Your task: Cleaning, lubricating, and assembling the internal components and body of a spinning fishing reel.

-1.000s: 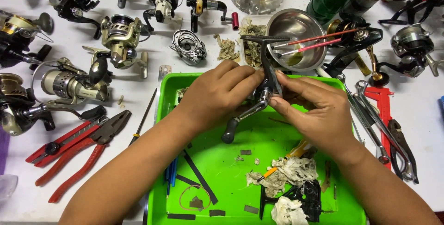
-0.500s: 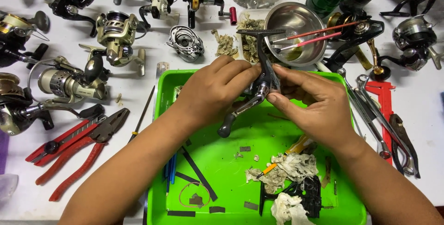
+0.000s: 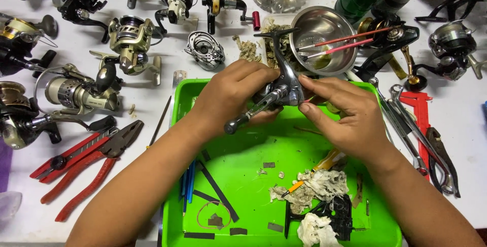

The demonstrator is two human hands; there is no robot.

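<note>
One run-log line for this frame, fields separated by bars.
left hand: grips fishing reel body | right hand: fingers on reel's right side | location: over green tray | nearby: steel bowl, red pliers

Pliers point(image 3: 86, 163) left of tray point(image 3: 243, 196)

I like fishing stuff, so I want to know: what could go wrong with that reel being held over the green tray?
The reel body is gripped by the left hand and right hand just above the green tray. If it slips, a small part might fall among the crumpled rags and scraps and be hard to find. The steel bowl with red-handled brushes sits close behind, so it could get bumped.
</note>
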